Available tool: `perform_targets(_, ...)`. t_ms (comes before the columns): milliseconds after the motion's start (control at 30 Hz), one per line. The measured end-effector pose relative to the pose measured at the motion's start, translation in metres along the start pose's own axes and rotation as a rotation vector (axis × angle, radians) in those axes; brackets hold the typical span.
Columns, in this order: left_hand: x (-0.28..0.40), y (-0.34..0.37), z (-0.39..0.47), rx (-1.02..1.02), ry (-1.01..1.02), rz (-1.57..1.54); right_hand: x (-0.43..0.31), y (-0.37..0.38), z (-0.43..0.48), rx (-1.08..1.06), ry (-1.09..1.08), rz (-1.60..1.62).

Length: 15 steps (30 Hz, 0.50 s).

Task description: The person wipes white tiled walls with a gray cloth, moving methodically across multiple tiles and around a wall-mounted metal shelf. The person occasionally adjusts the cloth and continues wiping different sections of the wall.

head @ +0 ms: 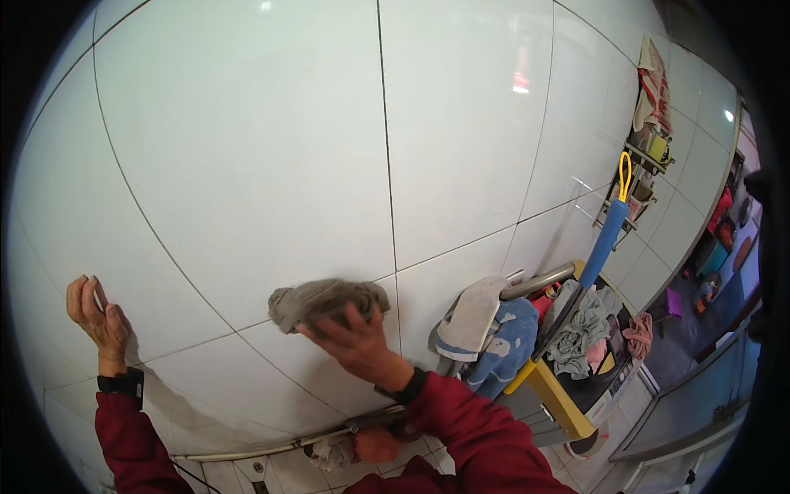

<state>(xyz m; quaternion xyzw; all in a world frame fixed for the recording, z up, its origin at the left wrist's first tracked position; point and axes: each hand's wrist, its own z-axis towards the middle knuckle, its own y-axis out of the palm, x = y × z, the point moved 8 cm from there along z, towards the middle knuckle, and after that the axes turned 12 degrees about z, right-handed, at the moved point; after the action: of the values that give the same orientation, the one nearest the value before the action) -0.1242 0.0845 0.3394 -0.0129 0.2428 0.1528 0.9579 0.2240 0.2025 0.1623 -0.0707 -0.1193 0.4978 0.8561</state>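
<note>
In front of me rises a wall of glossy white tiles [259,154] with dark joint lines. My right hand [355,346], blurred, is spread over a crumpled grey-brown cloth [327,299] that lies against the wall near a joint. At the far left, my left hand [99,318] is raised by the tiles with bent fingers and holds nothing. Whether its fingertips touch the wall is hard to tell. Both wrists wear dark bands below red sleeves.
On the right, a washing machine [565,401] bears heaped clothes [580,336]. Towels [472,321] hang over a metal bar [537,281] beside it. A blue-handled pole [605,241] leans there, below a wall rack [645,154]. Bundles [376,444] lie low by a pipe [247,451].
</note>
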Motion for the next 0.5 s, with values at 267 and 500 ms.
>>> perform_targets(267,0.006,-0.006,0.007,0.007,0.033,0.066,0.218,-0.151,0.016,0.537,0.840,0.004)
perform_targets(500,0.013,-0.012,0.016,0.023,0.029,0.047,0.146,-0.094,-0.018,0.478,0.842,-0.054)
